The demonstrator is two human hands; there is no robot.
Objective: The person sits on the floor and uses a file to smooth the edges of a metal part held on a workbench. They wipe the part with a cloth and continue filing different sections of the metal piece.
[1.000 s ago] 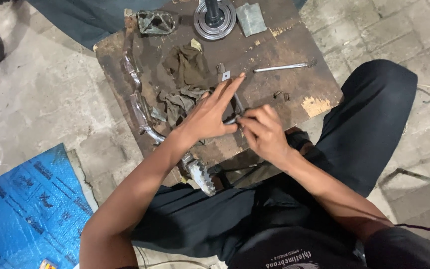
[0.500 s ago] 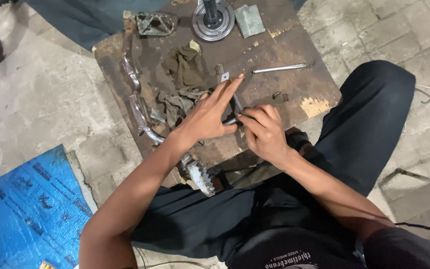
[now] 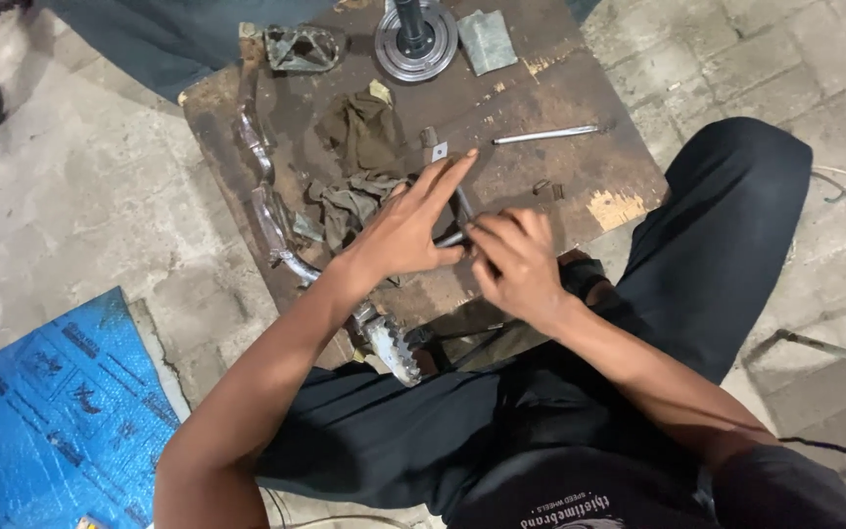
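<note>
Left hand (image 3: 405,230): laid on the wooden board (image 3: 580,147), fingers stretched out flat, index pointing up-right; thumb side pressed against a small dark metal part (image 3: 452,238).
Right hand (image 3: 514,263): fingers curled over the same part's right end, pinched narrow; the exact hold is hidden by the knuckles.
Metal part: seen only as a short dark bar between the two hands, near the board's front edge.
Greasy rag (image 3: 359,162): bunched just left of and above the left hand.
Steel rod (image 3: 544,134): lying flat, above the hands, apart.
Sprocket (image 3: 396,345): at the board's front edge, below the left wrist.
Round hub (image 3: 416,39): far edge.
Blue sheet (image 3: 51,402): on the floor, lower left.
</note>
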